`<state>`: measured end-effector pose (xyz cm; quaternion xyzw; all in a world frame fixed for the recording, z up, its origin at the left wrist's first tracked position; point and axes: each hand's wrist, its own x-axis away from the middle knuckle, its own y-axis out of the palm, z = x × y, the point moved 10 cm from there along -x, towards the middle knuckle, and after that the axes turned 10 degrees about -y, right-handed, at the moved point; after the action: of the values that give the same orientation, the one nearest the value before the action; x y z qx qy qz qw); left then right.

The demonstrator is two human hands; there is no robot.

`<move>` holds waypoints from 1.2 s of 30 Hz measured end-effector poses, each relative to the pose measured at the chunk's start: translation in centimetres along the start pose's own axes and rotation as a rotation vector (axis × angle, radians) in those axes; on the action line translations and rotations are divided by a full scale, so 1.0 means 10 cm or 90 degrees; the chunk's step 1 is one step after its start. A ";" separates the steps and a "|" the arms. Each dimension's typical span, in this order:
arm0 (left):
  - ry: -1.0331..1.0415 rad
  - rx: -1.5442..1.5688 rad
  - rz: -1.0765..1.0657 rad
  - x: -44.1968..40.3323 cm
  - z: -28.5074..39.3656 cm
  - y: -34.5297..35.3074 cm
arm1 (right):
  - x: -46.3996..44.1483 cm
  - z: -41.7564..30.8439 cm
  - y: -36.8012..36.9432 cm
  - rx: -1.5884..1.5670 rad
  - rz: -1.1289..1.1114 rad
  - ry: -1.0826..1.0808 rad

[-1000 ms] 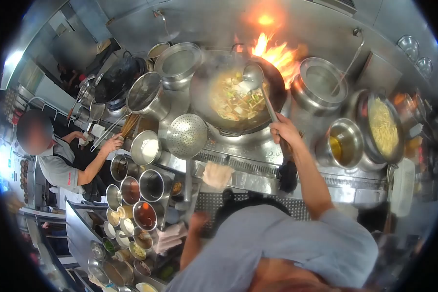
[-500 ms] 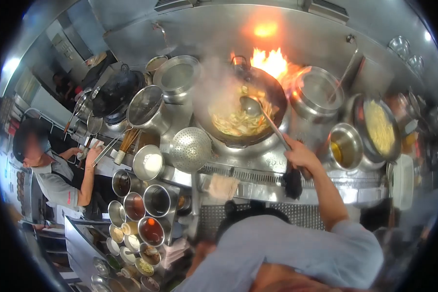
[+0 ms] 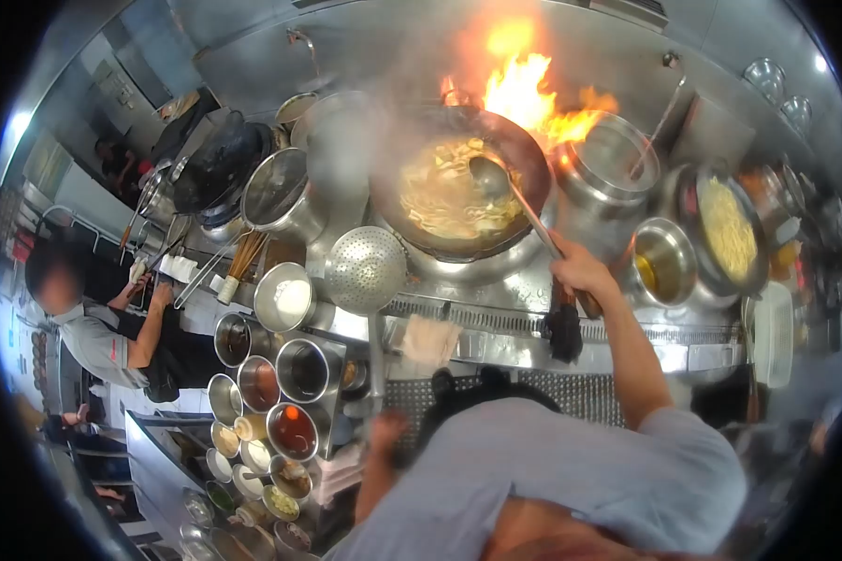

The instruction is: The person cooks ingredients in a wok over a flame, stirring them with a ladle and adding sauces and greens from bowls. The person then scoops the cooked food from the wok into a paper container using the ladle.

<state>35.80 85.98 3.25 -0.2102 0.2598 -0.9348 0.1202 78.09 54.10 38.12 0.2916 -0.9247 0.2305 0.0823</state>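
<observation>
A large dark wok (image 3: 533,187) sits on the stove with pale food (image 3: 449,201) in cloudy liquid. My right hand (image 3: 582,271) is wrapped round the handle of a ladle (image 3: 489,178), whose bowl rests in the food at the wok's right side. Steam rises from the wok's upper left, and tall flames (image 3: 524,89) burn behind its rim. My left hand (image 3: 389,428) hangs low beside my body, to the right of the sauce pots; its fingers are blurred, and I cannot make out whether it holds anything.
Left of the wok rests a perforated strainer (image 3: 366,269). Sauce pots (image 3: 303,369) stand at lower left. A steel pot (image 3: 613,164), an oil pot (image 3: 664,262) and a pan of noodles (image 3: 728,229) are on the right. A co-worker (image 3: 103,346) stands at far left.
The flames have grown taller since half a second ago. The ladle has shifted slightly up and now lies in more liquid-looking food. The co-worker's hands have moved.
</observation>
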 end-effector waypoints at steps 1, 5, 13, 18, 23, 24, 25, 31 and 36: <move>-0.066 0.098 0.036 -0.03 -0.11 -0.06 | -0.26 0.06 -0.06 0.091 0.067 -0.063; 0.132 -0.391 -0.131 0.20 0.13 0.37 | -0.70 -0.02 0.30 -0.077 0.057 -0.053; -0.241 0.147 -0.185 0.76 -0.02 0.29 | 0.17 0.01 0.11 -0.210 -0.088 0.006; -0.008 -0.377 -0.044 0.76 -0.20 0.45 | -0.40 -0.08 0.13 0.101 0.111 -0.078; 0.029 -0.551 -0.123 0.73 0.03 0.47 | -0.37 -0.16 0.64 -0.331 -0.057 -0.044; 0.043 -0.564 -0.131 0.70 -0.08 0.49 | -0.22 -0.08 0.58 -0.404 -0.084 -0.008; 0.062 -0.417 -0.078 0.63 -0.08 0.44 | -0.16 0.10 0.47 -0.423 -0.102 0.015; -0.469 0.471 -0.023 0.77 -0.64 0.36 | -0.27 -0.17 0.11 0.080 0.026 -0.074; -0.178 -0.065 -0.144 0.78 -0.16 0.38 | -0.62 -0.07 0.71 -0.259 -0.056 -0.046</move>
<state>28.60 80.86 2.53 -0.3721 0.2622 -0.8895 0.0386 79.02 62.68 34.28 0.3173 -0.9409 0.0249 0.1160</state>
